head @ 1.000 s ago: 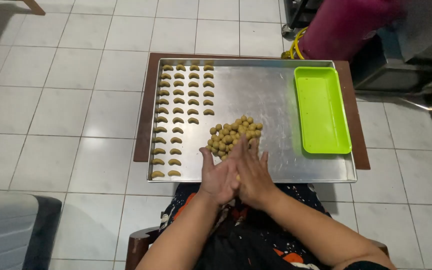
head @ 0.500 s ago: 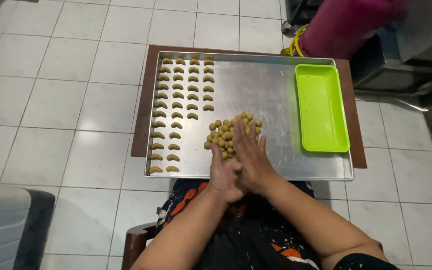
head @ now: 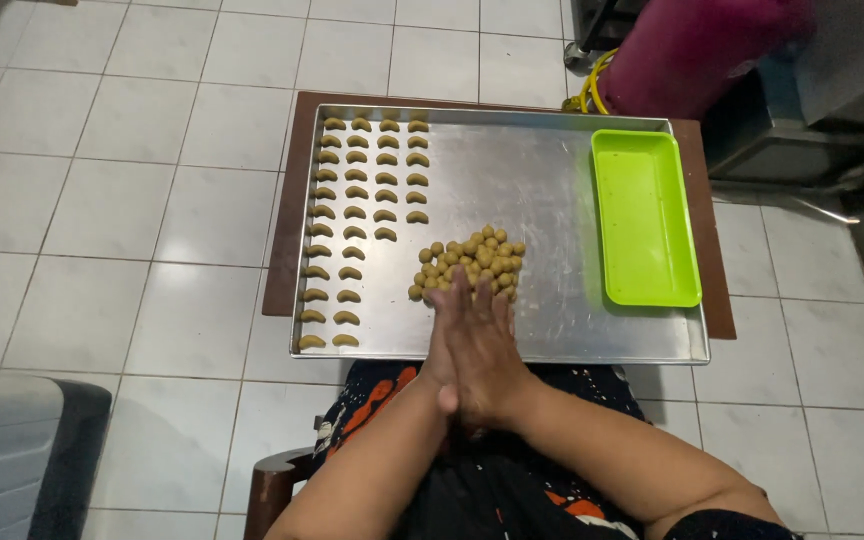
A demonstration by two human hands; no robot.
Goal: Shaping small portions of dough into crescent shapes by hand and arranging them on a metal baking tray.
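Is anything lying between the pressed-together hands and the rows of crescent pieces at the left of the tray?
Nothing visible. The left hand and right hand are pressed palm to palm at the tray's near edge. Bare metal separates them from the crescent rows; the pile of dough balls lies just beyond the fingertips.

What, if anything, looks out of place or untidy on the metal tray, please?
Nothing looks spilled or damaged. The crescent-shaped pieces lie in neat columns on the tray, the dough balls sit in one loose heap, and the green container stands empty. Only the columns' lengths are uneven.
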